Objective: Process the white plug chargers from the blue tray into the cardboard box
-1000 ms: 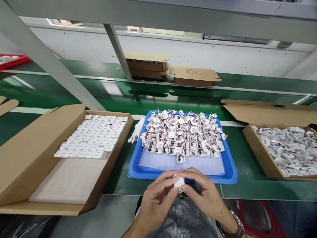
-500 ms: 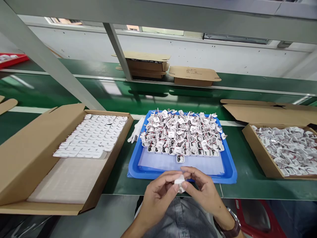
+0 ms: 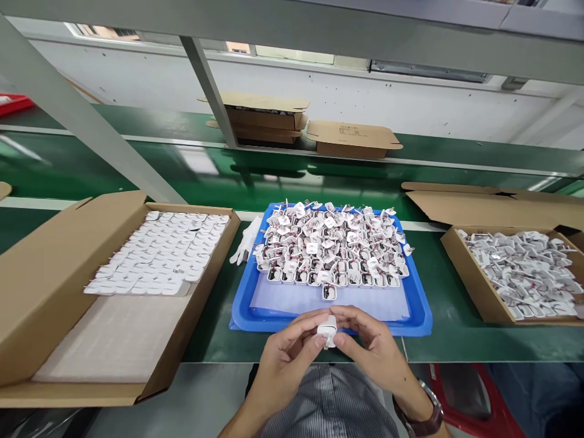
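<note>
Holds a small white casing (image 3: 326, 328) between the fingertips of the left hand (image 3: 285, 356) and the right hand (image 3: 376, 356), with each grip closed on it from its own side and with metal prongs pointing down toward the body. Keeps it by the near rim of the blue tray (image 3: 239, 310) (whether over the rim or just before it, cannot tell). Wears a watch (image 3: 424, 413) on the right wrist.

Sees, in the tray, a crowd of open white casings (image 3: 340, 280) with red and dark wires, on a pale sheet (image 3: 283, 299), and one lone casing (image 3: 329, 292) in front of them. Has a white glove (image 3: 246, 240) on the table (image 3: 210, 340), just beside the tray; farther left, a cardboard box (image 3: 196, 316) partly filled with neat rows of white casings (image 3: 164, 249); to the right, another open box (image 3: 472, 292) with jumbled white parts (image 3: 524, 267).
</note>
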`<act>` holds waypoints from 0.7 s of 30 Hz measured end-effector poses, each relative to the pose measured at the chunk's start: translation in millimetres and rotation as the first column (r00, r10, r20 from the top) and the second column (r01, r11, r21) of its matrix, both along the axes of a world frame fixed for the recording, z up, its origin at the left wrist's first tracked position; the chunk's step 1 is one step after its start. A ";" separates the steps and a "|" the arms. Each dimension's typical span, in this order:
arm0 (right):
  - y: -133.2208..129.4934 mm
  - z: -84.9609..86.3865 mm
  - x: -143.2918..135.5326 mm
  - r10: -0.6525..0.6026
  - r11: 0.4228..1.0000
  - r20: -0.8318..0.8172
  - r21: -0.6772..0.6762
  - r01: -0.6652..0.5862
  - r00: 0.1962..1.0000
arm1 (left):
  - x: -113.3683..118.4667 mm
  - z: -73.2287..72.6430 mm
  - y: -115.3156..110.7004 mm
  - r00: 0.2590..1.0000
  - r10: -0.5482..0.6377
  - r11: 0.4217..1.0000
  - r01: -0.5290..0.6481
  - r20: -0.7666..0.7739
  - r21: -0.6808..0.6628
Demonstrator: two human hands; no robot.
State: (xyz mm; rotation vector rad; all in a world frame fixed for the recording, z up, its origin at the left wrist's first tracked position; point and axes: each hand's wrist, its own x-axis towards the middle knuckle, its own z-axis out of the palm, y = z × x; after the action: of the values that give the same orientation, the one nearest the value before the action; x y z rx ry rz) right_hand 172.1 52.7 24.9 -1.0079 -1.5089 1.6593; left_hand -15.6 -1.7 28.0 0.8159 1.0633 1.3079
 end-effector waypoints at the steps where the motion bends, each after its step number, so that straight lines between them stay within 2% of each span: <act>1: -0.1 0.4 -0.6 -0.001 1.000 0.005 0.011 0.001 1.000 | 0.2 -1.6 -0.2 1.000 0.002 0.999 -0.001 -0.013 0.034; 5: -0.3 2.3 -1.8 -0.016 0.999 0.018 0.050 0.015 1.000 | 0.6 -7.6 -0.2 0.998 0.006 0.987 0.004 -0.067 0.158; 11: -2.2 0.3 -2.6 -0.050 0.992 0.038 0.117 0.045 0.998 | 3.3 -6.6 1.8 0.993 0.046 0.967 -0.018 -0.106 0.255; 14: -3.8 -2.4 -3.6 -0.079 0.992 0.047 0.107 0.073 0.996 | 4.9 -7.8 4.2 0.995 0.028 0.970 -0.004 -0.092 0.242; 17: -4.2 -4.3 -6.4 -0.073 0.994 0.008 0.084 0.072 0.997 | 7.0 -9.9 5.9 0.993 0.056 0.985 -0.039 -0.101 0.170; 21: -2.1 -7.3 -12.5 -0.098 0.988 -0.055 0.112 0.104 0.994 | 6.0 -12.4 3.8 0.977 0.102 0.993 -0.090 -0.189 0.070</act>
State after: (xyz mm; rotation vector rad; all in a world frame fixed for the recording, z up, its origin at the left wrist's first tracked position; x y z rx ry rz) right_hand 159.6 50.6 17.6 -0.9586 -1.4782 1.4987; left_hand -9.6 2.1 15.6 0.9627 1.2330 1.3684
